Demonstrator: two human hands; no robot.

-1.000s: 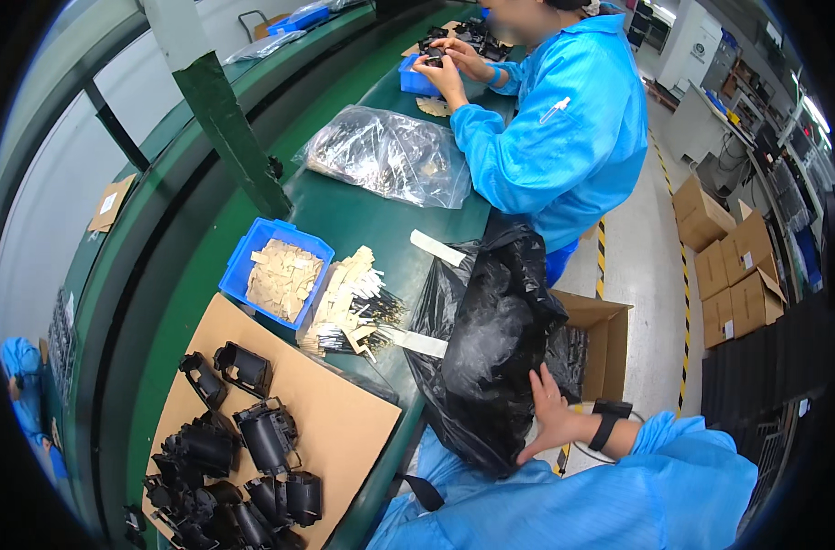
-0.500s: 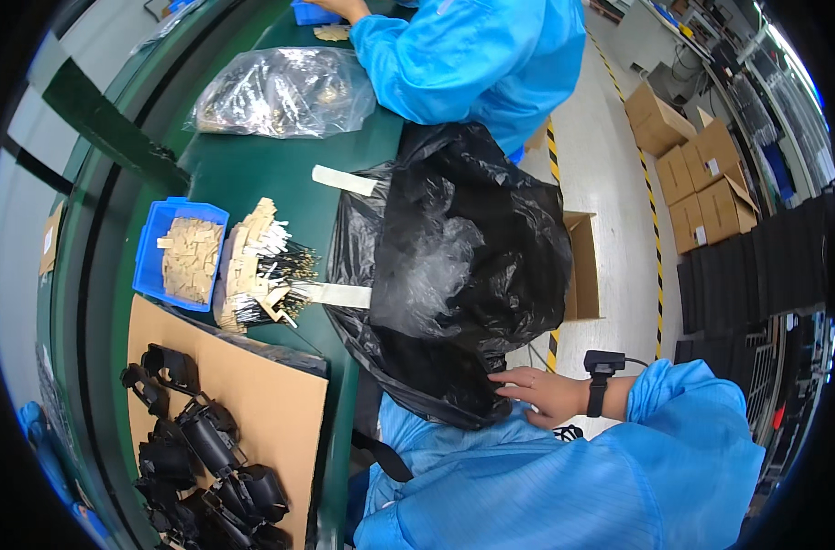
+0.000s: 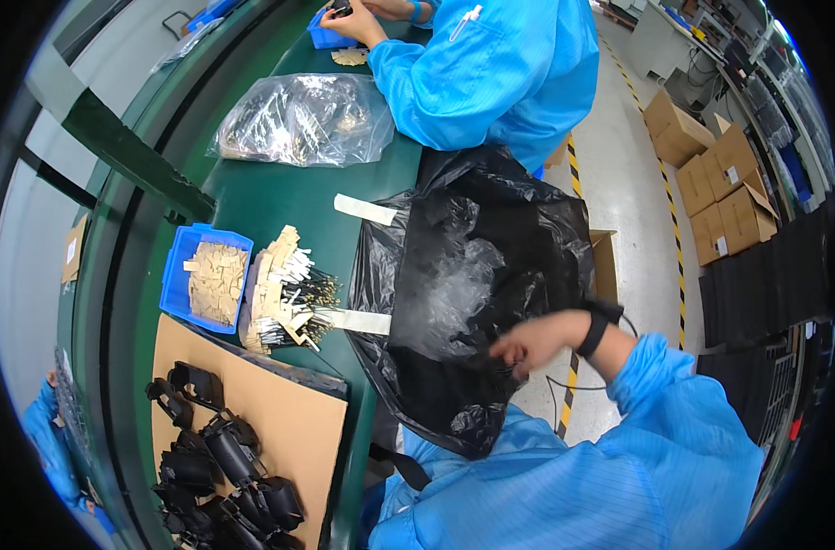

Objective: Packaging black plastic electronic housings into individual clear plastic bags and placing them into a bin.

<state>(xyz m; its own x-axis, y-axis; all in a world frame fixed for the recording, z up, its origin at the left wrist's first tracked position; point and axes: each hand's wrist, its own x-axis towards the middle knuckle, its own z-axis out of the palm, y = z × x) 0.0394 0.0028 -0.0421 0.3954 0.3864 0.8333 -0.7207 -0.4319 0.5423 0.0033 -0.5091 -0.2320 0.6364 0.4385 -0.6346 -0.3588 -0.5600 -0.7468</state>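
Observation:
My right hand (image 3: 538, 345), with a black strap on its wrist, is over the near right part of a large black plastic bag (image 3: 546, 247). Motion blurs its partly curled fingers, so whether they grip anything cannot be made out. Held to the green table edge by strips of pale tape (image 3: 362, 210), the bag hangs wide at its mouth. Crumpled clear plastic (image 3: 454, 298) lies inside. Left of the bag is a bundle of black cables with beige tabs (image 3: 284, 298). My left hand is out of view.
A blue bin (image 3: 168, 291) of beige pieces stands beside the bundle. Black plastic housings (image 3: 229, 449) lie on cardboard (image 3: 316, 412) at the near left. A co-worker in blue (image 3: 500, 73) sits beyond, near a clear bag (image 3: 298, 124). Cartons (image 3: 724, 174) stand right.
My right hand has lifted from the bag's near edge and moved up over the bag. The whole view has shifted slightly. A dark object now shows in the co-worker's hands.

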